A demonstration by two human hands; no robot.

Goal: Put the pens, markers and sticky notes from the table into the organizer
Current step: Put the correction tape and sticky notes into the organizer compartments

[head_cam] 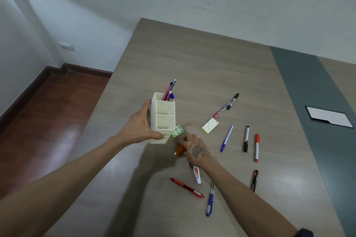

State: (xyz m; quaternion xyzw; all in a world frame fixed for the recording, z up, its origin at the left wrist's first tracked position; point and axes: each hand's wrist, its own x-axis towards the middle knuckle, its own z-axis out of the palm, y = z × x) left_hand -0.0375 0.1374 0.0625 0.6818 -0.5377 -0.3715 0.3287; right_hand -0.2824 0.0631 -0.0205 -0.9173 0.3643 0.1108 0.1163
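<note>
My left hand (140,125) grips the side of the cream organizer (163,119), which stands on the wooden table (192,59); several pens (170,90) stick out of its far compartment. A green sticky-note pad (177,131) leans at the organizer's right side. My right hand (194,148) is just right of it, fingers curled around a small orange marker (180,149). A yellow sticky-note pad (210,125), a pink pen (221,111), a black marker (233,100), a blue striped pen (227,138) and a red marker (256,147) lie to the right.
Near me lie a red pen (186,187), a blue pen (210,200), a white tube-like marker (197,175) under my wrist, a dark marker (254,180) and a white marker with a black cap (246,138). The table's left edge drops to a wood floor (48,111). A cable hatch (329,116) sits far right.
</note>
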